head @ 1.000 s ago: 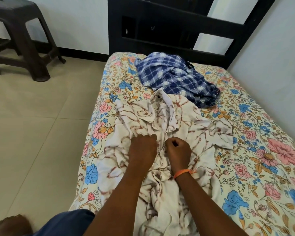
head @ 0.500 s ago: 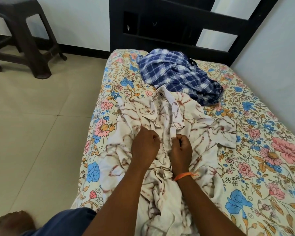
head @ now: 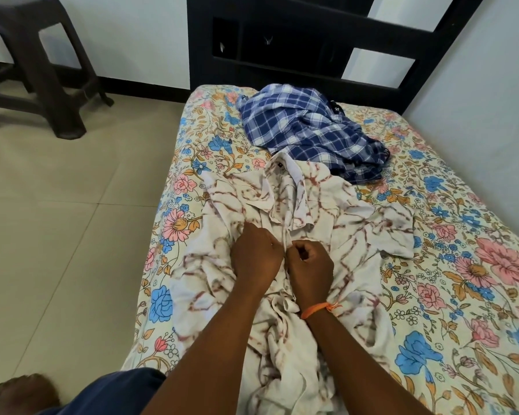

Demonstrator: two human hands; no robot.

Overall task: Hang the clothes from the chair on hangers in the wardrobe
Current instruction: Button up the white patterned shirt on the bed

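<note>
Two shirts lie on the bed: white shirt spread collar-up, plaid shirt bunched behind it, touching its collar. Left hand and right hand sit side by side at the white shirt's front opening, fingers curled, pinching the placket edges; probably working a button, though none can be made out. Nothing hung yet: no hanger or wardrobe in view. Both shirts remain. Chair is cut off at the frame's left edge. Fingertips mostly hidden behind knuckles.
</note>
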